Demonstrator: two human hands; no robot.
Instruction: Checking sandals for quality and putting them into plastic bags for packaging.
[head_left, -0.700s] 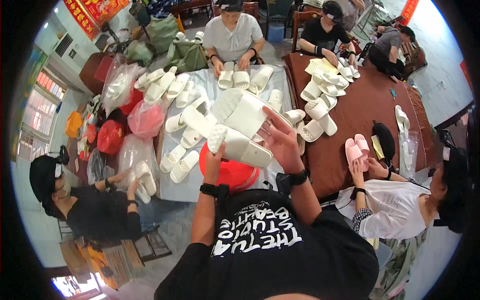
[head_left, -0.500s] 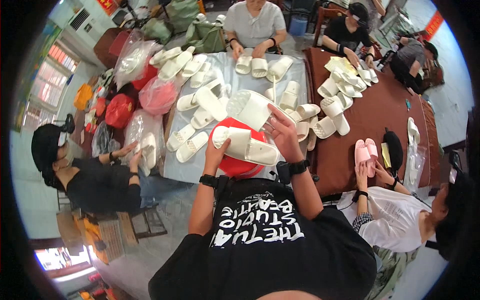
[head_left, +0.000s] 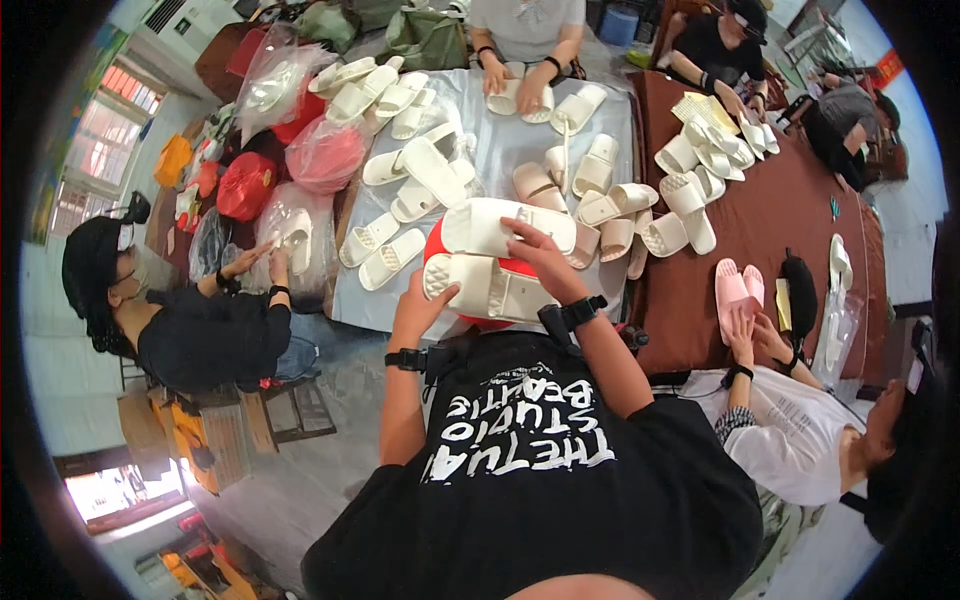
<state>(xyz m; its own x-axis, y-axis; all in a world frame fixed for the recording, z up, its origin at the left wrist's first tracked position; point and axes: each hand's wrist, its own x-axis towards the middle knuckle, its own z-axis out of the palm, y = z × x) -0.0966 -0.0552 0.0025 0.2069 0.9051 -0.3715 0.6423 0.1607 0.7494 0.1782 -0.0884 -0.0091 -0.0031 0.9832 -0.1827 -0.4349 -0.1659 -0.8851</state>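
Two cream slide slippers are held close together in front of my body. My left hand (head_left: 421, 305) is closed on the heel or toe end of the lower slipper (head_left: 464, 278), thumb on top. My right hand (head_left: 546, 260) grips the upper slipper (head_left: 474, 226), fingers over its strap area. The upper one lies just beyond the lower, its long side beside it; whether they touch I cannot tell. Behind both shows part of a round red object (head_left: 433, 242), mostly covered by the slippers.
Many cream slippers (head_left: 392, 259) lie on the grey-covered table (head_left: 365, 306). More (head_left: 690, 205) sit on the brown-covered table (head_left: 680, 325) to the right. Red plastic-wrapped bundles (head_left: 325, 160) stand at the left. Several people work around, one handling pink slippers (head_left: 728, 285).
The upper slipper has turned from sole-and-strap tilted to level and come down beside the lower one. My right hand has moved lower and closed over it.
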